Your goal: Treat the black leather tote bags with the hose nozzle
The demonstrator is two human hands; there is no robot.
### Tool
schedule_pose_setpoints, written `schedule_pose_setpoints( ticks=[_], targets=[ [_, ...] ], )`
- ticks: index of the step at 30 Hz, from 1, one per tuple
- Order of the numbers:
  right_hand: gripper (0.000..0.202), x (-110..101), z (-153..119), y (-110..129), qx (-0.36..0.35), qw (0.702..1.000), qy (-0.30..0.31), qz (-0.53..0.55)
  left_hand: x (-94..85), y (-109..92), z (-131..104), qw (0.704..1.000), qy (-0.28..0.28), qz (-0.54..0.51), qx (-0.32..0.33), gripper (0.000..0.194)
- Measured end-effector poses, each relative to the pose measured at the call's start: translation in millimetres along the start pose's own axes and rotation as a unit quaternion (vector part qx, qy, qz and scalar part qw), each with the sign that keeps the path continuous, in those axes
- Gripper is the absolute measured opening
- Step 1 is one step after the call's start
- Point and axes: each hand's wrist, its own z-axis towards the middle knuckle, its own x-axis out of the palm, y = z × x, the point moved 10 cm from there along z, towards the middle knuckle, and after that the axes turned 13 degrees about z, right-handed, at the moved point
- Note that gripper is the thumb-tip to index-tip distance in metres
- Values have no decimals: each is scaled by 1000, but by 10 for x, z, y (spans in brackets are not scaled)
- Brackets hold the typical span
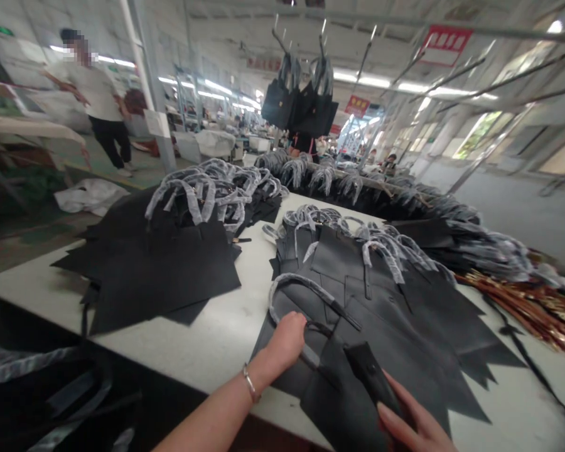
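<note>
My left hand (pixel 285 342), wearing a bracelet, is closed at the plastic-wrapped handle (pixel 308 280) of a black bag panel. A thin dark strip curves out from beside its fingers. My right hand (pixel 417 417), at the lower right, has its thumb and fingers closed on a black strap-like piece (pixel 370 373) with a small round stud near its end. Under both hands lies a spread stack of black bag panels (pixel 381 320), several with wrapped handles at their far edge. The lower part of the black piece is hidden by my right hand.
Another stack of black panels (pixel 164 270) lies on the left of the pale table (pixel 216 339). Brown straps with gold-coloured ends (pixel 541 307) lie at the right. Finished black bags (pixel 315 110) hang from hooks ahead. A person (pixel 94 94) stands at the far left.
</note>
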Motion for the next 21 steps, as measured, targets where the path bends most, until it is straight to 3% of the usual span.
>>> schedule_pose_setpoints(
  ticks=[3, 7, 14, 21],
  targets=[
    [92, 226, -97, 13, 20, 999, 36, 7, 312, 196, -192, 983, 107, -128, -75, 26],
    [84, 425, -152, 35, 51, 996, 65, 17, 572, 177, -433, 927, 142, -325, -121, 32],
    [72, 556, -46, 147, 45, 992, 104, 61, 697, 111, -537, 900, 152, -393, -108, 43],
    [65, 501, -17, 97, 60, 990, 109, 73, 729, 115, -506, 860, 165, -462, -137, 29]
  ],
)
